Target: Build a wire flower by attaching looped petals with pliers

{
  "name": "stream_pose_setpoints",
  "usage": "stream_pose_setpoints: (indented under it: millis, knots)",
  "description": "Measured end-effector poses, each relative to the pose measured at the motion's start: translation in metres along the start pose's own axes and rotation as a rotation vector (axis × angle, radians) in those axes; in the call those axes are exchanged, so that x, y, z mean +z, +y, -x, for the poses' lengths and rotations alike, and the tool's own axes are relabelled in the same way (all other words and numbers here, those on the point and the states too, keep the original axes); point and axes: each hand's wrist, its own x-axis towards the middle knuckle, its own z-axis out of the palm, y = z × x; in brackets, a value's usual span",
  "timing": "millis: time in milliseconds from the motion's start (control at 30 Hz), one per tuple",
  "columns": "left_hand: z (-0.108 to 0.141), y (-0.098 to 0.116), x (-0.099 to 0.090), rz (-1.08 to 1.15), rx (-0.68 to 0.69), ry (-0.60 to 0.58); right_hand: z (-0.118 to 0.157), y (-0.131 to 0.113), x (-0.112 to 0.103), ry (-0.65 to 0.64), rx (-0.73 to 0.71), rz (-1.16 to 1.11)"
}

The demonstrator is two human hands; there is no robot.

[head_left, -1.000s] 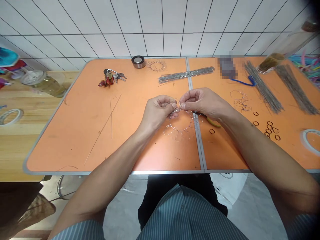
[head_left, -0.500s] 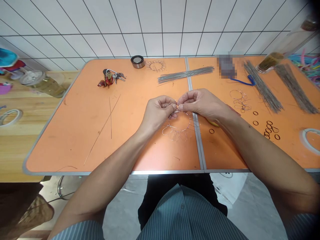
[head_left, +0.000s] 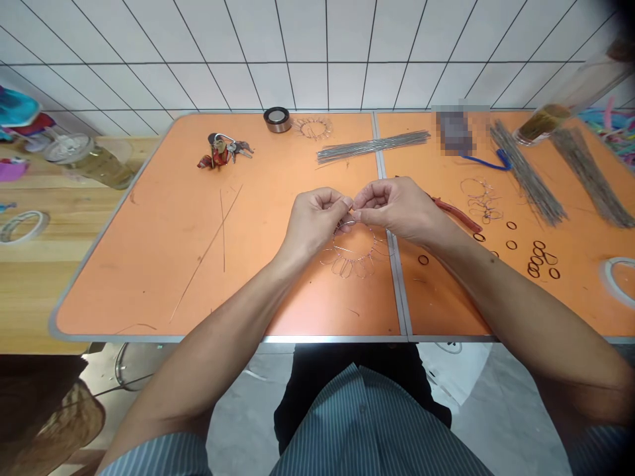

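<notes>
A ring of thin wire with looped petals hangs from my fingertips over the orange table. My left hand pinches the ring's upper left side between thumb and fingers. Close against it, my right hand has thumb and forefinger pinched at the top of the same wire ring. The fingertips nearly touch, and the exact spot they grip is too small to make out. Red-handled pliers lie partly hidden behind my right wrist.
Bundles of straight wire lie at the back and right. Behind sit a roll of tape, keys and another wire ring. Several small dark rings lie right, two loose wires left. A tiled wall bounds the back.
Both hands stay together at the wire ring, with only slight finger movement. The view has shifted a little, and more of the red pliers' handle shows beside my right wrist.
</notes>
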Motion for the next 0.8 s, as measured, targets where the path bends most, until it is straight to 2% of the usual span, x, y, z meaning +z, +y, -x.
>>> stream_pose_setpoints:
  millis: [100, 267, 433, 600, 800]
  knots:
    - [0.0000, -0.0001, -0.0005, 0.010, 0.003, 0.004, 0.0001, -0.0009, 0.0010, 0.012, -0.017, 0.025]
    - [-0.0020, 0.0005, -0.0018, 0.018, -0.006, -0.006, -0.0008, -0.0005, -0.0007, -0.015, 0.034, -0.089]
    - [-0.0027, 0.0009, -0.0025, 0.020, -0.006, -0.047, -0.0011, 0.0014, -0.0013, 0.017, 0.034, -0.042]
    - [-0.0004, 0.0025, -0.0029, -0.002, 0.023, -0.045, 0.0001, 0.0006, -0.0009, -0.007, 0.039, -0.066]
    - [0.0013, 0.0033, -0.0023, 0.038, -0.041, -0.032, 0.0022, -0.0029, 0.0008, 0.006, 0.022, -0.054]
